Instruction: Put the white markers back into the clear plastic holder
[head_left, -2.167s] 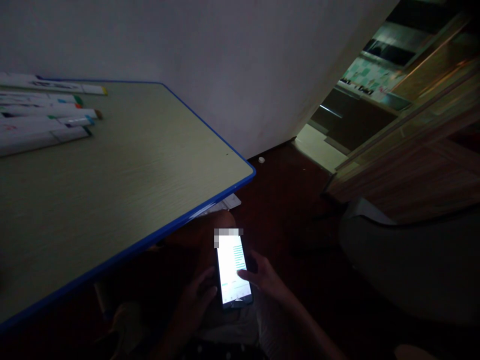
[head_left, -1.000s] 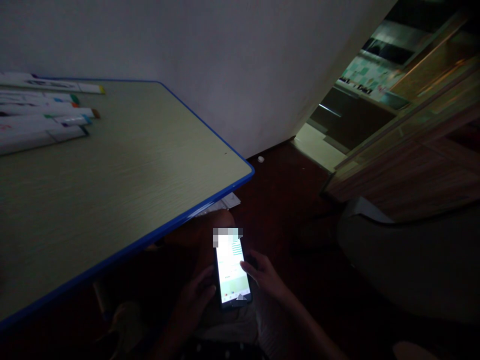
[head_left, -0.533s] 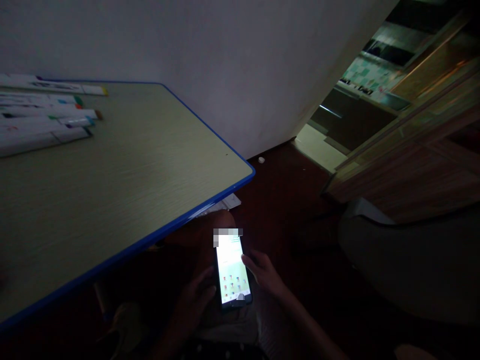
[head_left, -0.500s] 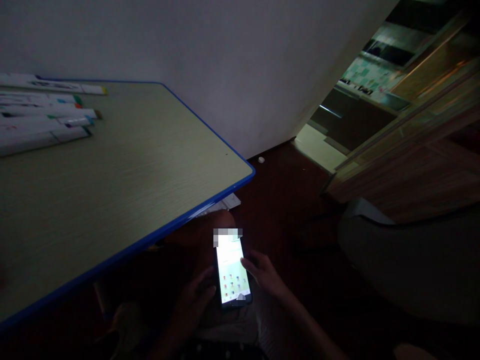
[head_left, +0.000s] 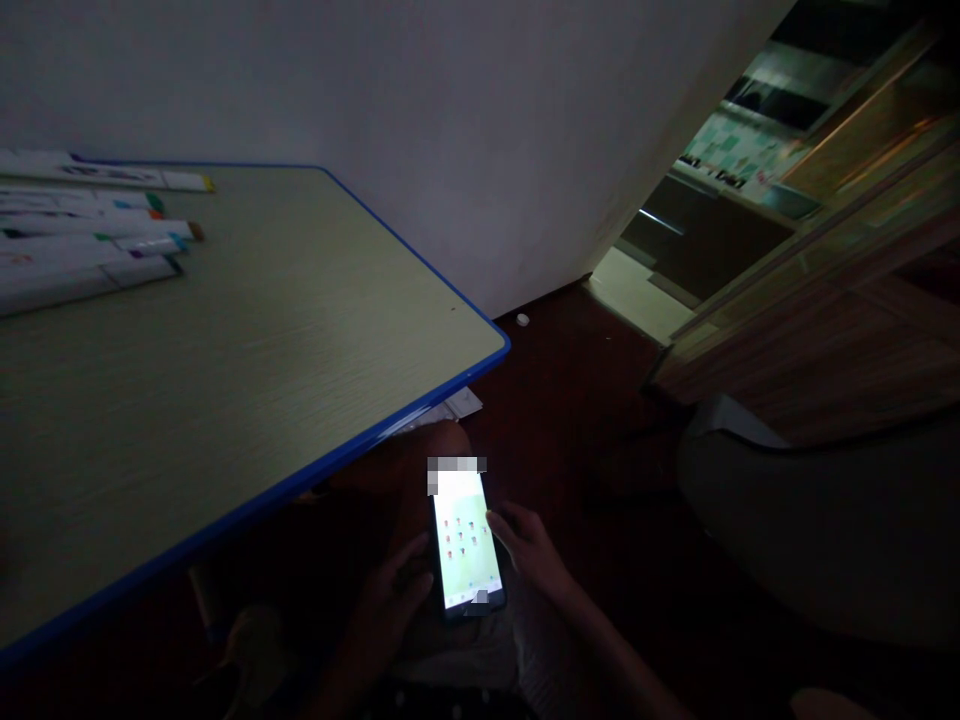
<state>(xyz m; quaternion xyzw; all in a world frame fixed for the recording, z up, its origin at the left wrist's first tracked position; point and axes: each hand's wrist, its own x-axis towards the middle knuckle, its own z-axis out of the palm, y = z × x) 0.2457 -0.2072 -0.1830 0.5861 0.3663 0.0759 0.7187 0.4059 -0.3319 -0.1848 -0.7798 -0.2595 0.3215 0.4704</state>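
One phone [head_left: 465, 560] between both grips [head_left: 401, 585] [head_left: 532, 545]

The phone screen [head_left: 466, 568] is white and pale green, the beige table [head_left: 300, 310] blue-edged.

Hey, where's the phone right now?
In the head view, the phone is at lower centre, between the left hand and the right hand, below the blue table edge.

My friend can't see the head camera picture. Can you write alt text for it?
A phone glows between a person's left hand and right hand in dim light. White markers with coloured ends lie on a blue-edged table nearby.
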